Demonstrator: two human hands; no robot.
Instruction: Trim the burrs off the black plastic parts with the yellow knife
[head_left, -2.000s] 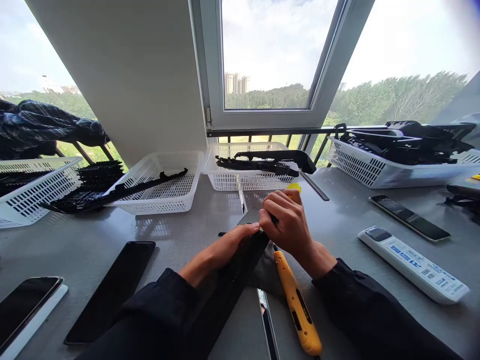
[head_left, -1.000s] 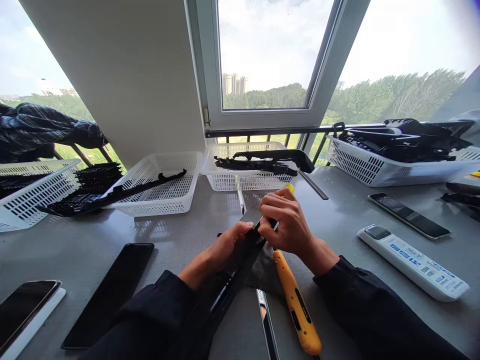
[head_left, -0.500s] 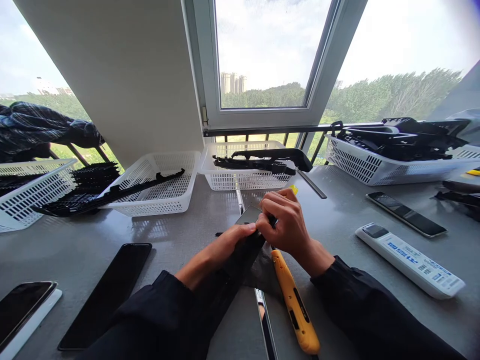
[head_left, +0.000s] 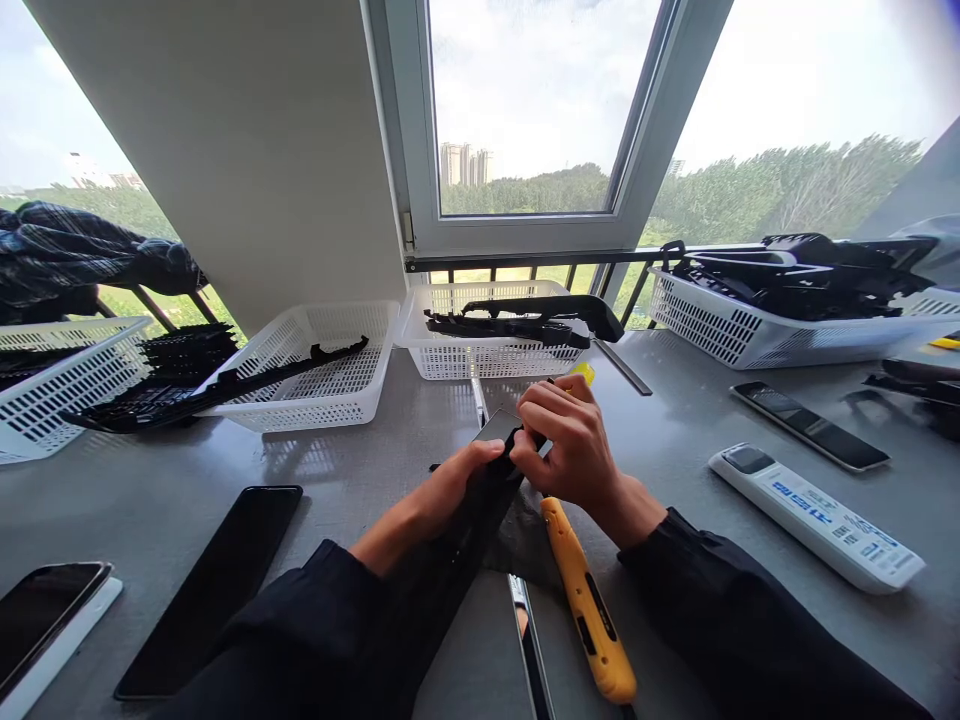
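Centrally, in the lower middle of the frame, both hands work on a long black plastic strip (head_left: 457, 545) that runs from the bottom edge up toward frame centre. Left hand (head_left: 457, 485) is curled around the strip's upper end, fingers closed on its edge. Right hand (head_left: 566, 445) is pinched shut at the same end, thumb and forefinger on the strip's tip; whether it also holds a small tool, cannot tell. The tip rests against a dark phone-like slab (head_left: 495, 425) lying on the grey table (head_left: 360, 470).

Just right of the strip, touching nothing visible but the table, lies a yellow utility knife (head_left: 585, 605), its handle pointing to the lower right. A white remote (head_left: 817, 518) sits at right, well apart. White baskets (head_left: 315, 365) holding black parts line the upper middle.

Risk notes (judgement): the strip is thin and long, so uneven force at the pinched tip could bend or snap it, or let it spring free. The right wrist hovers close over the knife; a slip of the pinch could drive the forearm onto it.
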